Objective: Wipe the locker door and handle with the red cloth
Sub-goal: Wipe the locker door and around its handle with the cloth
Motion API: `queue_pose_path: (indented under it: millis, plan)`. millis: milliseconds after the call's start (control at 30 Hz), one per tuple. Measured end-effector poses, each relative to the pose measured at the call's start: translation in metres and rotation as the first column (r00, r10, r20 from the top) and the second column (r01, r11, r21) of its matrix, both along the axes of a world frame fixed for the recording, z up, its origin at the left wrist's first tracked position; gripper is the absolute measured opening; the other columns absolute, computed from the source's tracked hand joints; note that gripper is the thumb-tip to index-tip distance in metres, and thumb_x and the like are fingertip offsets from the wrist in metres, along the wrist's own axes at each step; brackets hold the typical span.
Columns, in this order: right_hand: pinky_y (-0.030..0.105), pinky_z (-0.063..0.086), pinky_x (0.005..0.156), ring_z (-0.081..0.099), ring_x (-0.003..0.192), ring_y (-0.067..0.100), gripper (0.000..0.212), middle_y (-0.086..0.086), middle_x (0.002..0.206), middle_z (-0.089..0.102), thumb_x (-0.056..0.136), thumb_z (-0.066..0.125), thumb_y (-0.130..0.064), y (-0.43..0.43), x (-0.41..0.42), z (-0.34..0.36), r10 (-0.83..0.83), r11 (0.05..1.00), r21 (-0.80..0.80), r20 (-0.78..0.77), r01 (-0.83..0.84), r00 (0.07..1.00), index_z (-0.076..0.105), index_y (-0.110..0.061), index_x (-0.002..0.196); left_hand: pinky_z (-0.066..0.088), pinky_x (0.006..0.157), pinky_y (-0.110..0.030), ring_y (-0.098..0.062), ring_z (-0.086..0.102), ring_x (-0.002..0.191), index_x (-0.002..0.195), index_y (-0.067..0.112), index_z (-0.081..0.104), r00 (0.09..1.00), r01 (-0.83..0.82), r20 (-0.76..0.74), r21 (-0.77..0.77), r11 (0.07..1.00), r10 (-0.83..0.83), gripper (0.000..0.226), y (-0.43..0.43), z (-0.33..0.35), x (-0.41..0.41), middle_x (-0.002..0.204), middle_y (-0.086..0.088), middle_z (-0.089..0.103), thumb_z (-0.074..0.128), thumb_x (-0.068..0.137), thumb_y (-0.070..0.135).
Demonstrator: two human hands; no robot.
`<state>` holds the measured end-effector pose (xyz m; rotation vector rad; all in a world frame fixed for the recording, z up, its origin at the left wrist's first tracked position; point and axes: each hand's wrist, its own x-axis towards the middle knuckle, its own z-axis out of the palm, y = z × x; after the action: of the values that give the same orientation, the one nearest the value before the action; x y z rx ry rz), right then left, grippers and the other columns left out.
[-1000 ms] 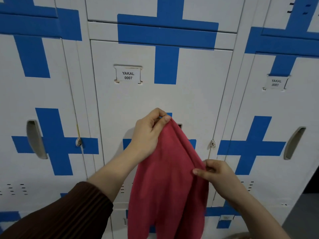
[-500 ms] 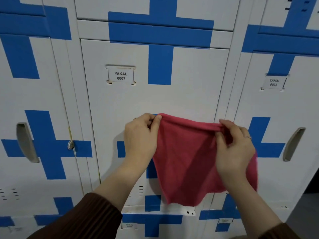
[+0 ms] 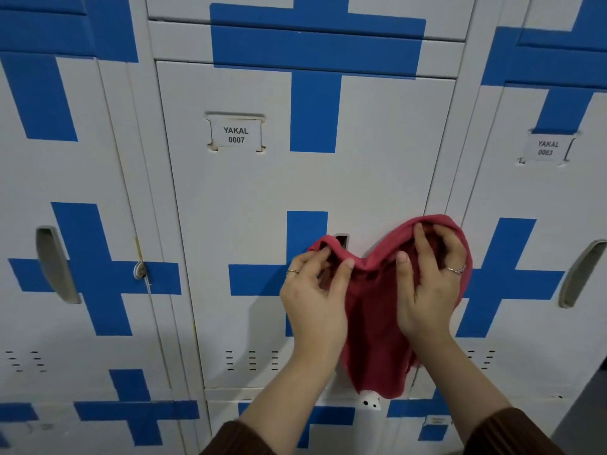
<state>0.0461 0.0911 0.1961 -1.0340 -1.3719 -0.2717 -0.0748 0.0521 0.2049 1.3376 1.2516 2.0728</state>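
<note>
Nearest, our left hand (image 3: 313,290) and right hand (image 3: 427,290) meet on one red cloth (image 3: 374,349); the left grip pinches its top edge between thumb and fingers; the right grip curls into its folds. Half a second ago the cloth was stretched wide between the hands; now they have drawn together and it is bunched; we judge it is being gathered into a pad, with wiping not yet begun. The cloth hangs before the right half of the locker door (image 3: 262,198), partly covering its handle (image 3: 341,240); whether it touches, we cannot tell. Farther out, we count three doors in this row; two neighbouring handles, the left neighbour's handle (image 3: 54,264) and the right neighbour's handle (image 3: 581,274); and two labels, label 0007 (image 3: 236,134) and label 0003 (image 3: 545,148).
</note>
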Motion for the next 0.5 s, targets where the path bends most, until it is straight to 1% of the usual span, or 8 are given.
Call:
queue_pose_path:
  millis: [33, 100, 200, 267, 300, 400, 467, 500]
  plan:
    - [0.021, 0.02, 0.109, 0.032, 0.122, 0.023, 0.047, 0.023, 0.128, 0.037, 0.091, 0.041, -0.032, 0.0, -0.001, 0.002, -0.009, 1.0, -0.002, -0.003, 0.009, 1.0, 0.049, -0.002, 0.128, 0.044, 0.079, -0.005, 0.001, 0.058, 0.091, 0.108, 0.013, 0.068, 1.0, 0.003, -0.006, 0.014, 1.0, -0.003, 0.029, 0.001, -0.001, 0.002, 0.097, 0.014, 0.055, 0.072, 0.079, 0.016]
    - [0.02, 0.018, 0.109, 0.031, 0.121, 0.024, 0.049, 0.025, 0.127, 0.034, 0.091, 0.042, -0.033, 0.001, -0.003, 0.004, -0.035, 0.999, -0.002, -0.002, 0.035, 0.999, 0.049, -0.003, 0.129, 0.043, 0.081, -0.006, -0.007, 0.059, 0.089, 0.114, 0.013, 0.066, 0.998, -0.031, -0.06, 0.035, 0.999, 0.033, 0.032, 0.004, -0.004, 0.004, 0.096, 0.012, 0.052, 0.069, 0.082, 0.015]
    - [0.02, 0.018, 0.109, 0.03, 0.12, 0.023, 0.049, 0.025, 0.126, 0.031, 0.091, 0.043, -0.035, 0.003, -0.003, 0.004, -0.076, 0.997, -0.003, -0.003, 0.076, 0.997, 0.048, -0.006, 0.13, 0.039, 0.082, -0.004, -0.01, 0.058, 0.091, 0.117, 0.01, 0.064, 0.981, -0.071, -0.18, 0.048, 0.996, 0.078, 0.03, 0.008, -0.008, 0.008, 0.098, 0.004, 0.061, 0.064, 0.087, 0.016]
    - [0.02, 0.018, 0.109, 0.03, 0.121, 0.024, 0.051, 0.025, 0.128, 0.031, 0.09, 0.044, -0.037, 0.004, -0.003, 0.004, -0.098, 0.995, -0.01, 0.003, 0.098, 0.995, 0.047, -0.008, 0.132, 0.035, 0.082, -0.002, -0.007, 0.057, 0.091, 0.116, 0.008, 0.065, 0.97, -0.11, -0.211, 0.042, 0.993, 0.117, 0.028, 0.01, -0.007, 0.011, 0.1, -0.002, 0.068, 0.061, 0.089, 0.017]
    - [0.022, 0.017, 0.109, 0.029, 0.121, 0.025, 0.051, 0.025, 0.129, 0.031, 0.09, 0.044, -0.037, 0.005, -0.003, 0.004, -0.105, 0.994, -0.014, 0.008, 0.105, 0.994, 0.046, -0.009, 0.132, 0.036, 0.081, -0.003, -0.008, 0.058, 0.089, 0.115, 0.008, 0.065, 0.968, -0.125, -0.214, 0.034, 0.992, 0.129, 0.027, 0.011, -0.004, 0.012, 0.099, -0.004, 0.069, 0.059, 0.09, 0.018]
    - [0.028, 0.019, 0.108, 0.031, 0.123, 0.028, 0.051, 0.025, 0.13, 0.032, 0.09, 0.043, -0.038, 0.006, -0.004, 0.005, -0.112, 0.994, -0.016, 0.001, 0.112, 0.994, 0.046, -0.009, 0.133, 0.043, 0.08, -0.022, -0.019, 0.062, 0.085, 0.111, 0.01, 0.068, 0.947, -0.162, -0.28, 0.004, 0.987, 0.156, 0.027, 0.018, 0.005, 0.008, 0.092, -0.008, 0.071, 0.057, 0.092, 0.025]
    - [0.03, 0.021, 0.107, 0.032, 0.122, 0.03, 0.05, 0.024, 0.13, 0.033, 0.091, 0.042, -0.037, 0.006, -0.004, 0.007, -0.11, 0.994, -0.011, -0.01, 0.11, 0.994, 0.047, -0.008, 0.131, 0.048, 0.073, -0.034, -0.025, 0.061, 0.073, 0.103, 0.011, 0.072, 0.925, -0.16, -0.349, -0.006, 0.987, 0.148, 0.026, 0.024, 0.011, 0.002, 0.078, -0.01, 0.07, 0.057, 0.092, 0.029]
    - [0.03, 0.022, 0.107, 0.033, 0.121, 0.03, 0.049, 0.024, 0.129, 0.034, 0.091, 0.042, -0.037, 0.007, -0.004, 0.007, -0.109, 0.994, -0.007, -0.014, 0.109, 0.994, 0.048, -0.008, 0.131, 0.048, 0.069, -0.037, -0.026, 0.059, 0.067, 0.099, 0.011, 0.073, 0.915, -0.152, -0.379, -0.011, 0.988, 0.136, 0.026, 0.026, 0.013, -0.001, 0.072, -0.011, 0.069, 0.057, 0.092, 0.03]
